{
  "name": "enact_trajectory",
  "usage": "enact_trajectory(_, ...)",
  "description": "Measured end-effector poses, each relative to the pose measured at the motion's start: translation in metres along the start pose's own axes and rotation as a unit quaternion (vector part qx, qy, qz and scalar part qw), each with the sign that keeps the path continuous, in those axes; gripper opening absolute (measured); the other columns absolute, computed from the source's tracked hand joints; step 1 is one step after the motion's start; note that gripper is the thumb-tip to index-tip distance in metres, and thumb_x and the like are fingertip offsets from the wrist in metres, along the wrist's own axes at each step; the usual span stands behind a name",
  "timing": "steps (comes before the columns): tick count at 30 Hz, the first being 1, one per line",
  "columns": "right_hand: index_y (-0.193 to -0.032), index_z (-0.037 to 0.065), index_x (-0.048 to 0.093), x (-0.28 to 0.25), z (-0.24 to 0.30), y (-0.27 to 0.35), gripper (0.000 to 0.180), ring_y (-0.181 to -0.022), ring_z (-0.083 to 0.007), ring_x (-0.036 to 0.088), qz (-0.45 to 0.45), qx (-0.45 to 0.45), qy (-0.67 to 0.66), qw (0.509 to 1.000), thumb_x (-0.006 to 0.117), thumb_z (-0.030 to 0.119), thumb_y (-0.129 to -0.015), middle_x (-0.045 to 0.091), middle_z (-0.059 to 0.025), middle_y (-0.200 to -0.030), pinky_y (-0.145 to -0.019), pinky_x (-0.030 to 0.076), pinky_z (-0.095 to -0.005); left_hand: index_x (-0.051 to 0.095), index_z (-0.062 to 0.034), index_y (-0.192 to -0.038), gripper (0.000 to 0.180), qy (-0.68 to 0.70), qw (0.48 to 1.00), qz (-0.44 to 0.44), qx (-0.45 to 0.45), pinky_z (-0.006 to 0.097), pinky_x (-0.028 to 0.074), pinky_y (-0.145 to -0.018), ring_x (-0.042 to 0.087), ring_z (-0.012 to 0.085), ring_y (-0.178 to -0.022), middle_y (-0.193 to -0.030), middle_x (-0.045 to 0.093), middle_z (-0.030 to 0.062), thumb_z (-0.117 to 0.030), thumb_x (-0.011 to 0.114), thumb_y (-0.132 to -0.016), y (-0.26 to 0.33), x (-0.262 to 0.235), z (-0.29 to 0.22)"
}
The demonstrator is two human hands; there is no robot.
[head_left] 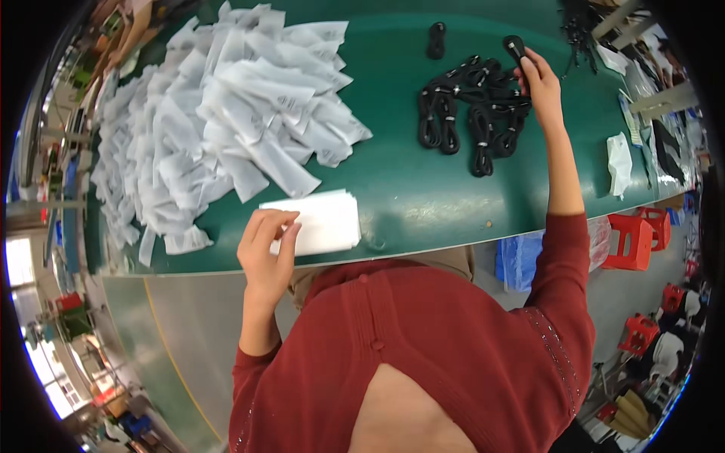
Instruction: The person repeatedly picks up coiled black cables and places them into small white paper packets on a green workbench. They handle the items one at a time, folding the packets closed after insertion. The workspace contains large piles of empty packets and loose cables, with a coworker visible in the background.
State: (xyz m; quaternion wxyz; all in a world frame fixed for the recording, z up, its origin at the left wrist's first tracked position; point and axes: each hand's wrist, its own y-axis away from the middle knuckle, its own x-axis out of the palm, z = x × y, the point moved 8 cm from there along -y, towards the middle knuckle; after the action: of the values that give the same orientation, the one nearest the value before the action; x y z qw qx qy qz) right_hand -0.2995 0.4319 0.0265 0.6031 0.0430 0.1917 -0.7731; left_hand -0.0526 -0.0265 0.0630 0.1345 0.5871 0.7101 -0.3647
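Note:
At the back right of the green table, my right hand grips a bundled black cable between thumb and fingers. Just left of it lies a pile of similar black cable bundles. One more black bundle lies apart, farther back. My left hand is over the left edge of a stack of flat white pouches or sheets near the table's front edge. Its fingers are curled, thumb and forefinger tips close together. Whether a piece of the stack is between them is hidden.
A large heap of frosted white pouches covers the table's left side. A crumpled white wrapper lies at the right edge, and loose black cables at the back right. Red stools and a blue bin stand beyond the table's front edge.

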Motion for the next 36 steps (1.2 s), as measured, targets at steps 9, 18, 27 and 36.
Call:
enact_trajectory(9, -0.13, 0.005, 0.063, 0.139, 0.08, 0.195, 0.038, -0.077, -0.017, 0.062, 0.232, -0.089, 0.006, 0.969, 0.066, 0.01, -0.092, 0.07, -0.0115, -0.096, -0.072, 0.05, -0.0289, 0.069, -0.0021, -0.096, 0.022, -0.01, 0.983, 0.135, 0.121, 0.039, 0.05, -0.077, 0.06, 0.0299, -0.089, -0.093, 0.061, 0.0115, -0.005, 0.077, -0.075, 0.011, 0.066, 0.012)
enact_trajectory(18, -0.128, 0.004, 0.061, 0.172, 0.087, 0.254, 0.042, -0.078, -0.0263, 0.06, 0.259, -0.149, -0.005, 0.954, 0.069, 0.008, -0.088, 0.062, -0.0126, -0.093, -0.071, 0.05, -0.0334, 0.063, 0.0009, -0.089, 0.008, 0.07, 0.991, 0.104, 0.039, 0.034, 0.049, -0.07, 0.06, 0.0232, -0.075, -0.084, 0.061, 0.0099, 0.001, 0.068, -0.082, 0.022, 0.08, 0.04)
enact_trajectory(27, -0.123, 0.01, 0.066, 0.173, 0.108, 0.277, 0.041, -0.066, -0.0251, 0.058, 0.301, -0.301, 0.135, 0.895, 0.073, 0.009, -0.083, 0.051, -0.0075, -0.079, -0.06, 0.048, -0.0386, 0.061, 0.0004, -0.09, 0.006, 0.161, 0.98, 0.091, -0.075, 0.027, 0.046, -0.068, 0.054, 0.0145, -0.07, -0.08, 0.061, 0.0071, 0.002, 0.066, -0.086, 0.024, 0.076, 0.055)
enact_trajectory(36, -0.113, 0.007, 0.069, 0.189, 0.07, 0.265, 0.023, -0.058, -0.0133, 0.054, 0.417, -0.026, -0.021, 0.908, 0.066, 0.013, -0.091, 0.063, -0.0037, -0.074, -0.056, 0.046, -0.0317, 0.059, -0.0004, -0.086, 0.01, 0.123, 0.984, 0.101, 0.081, 0.034, 0.048, -0.072, 0.058, 0.0256, -0.081, -0.091, 0.06, 0.0102, 0.004, 0.066, -0.081, 0.02, 0.069, 0.011)
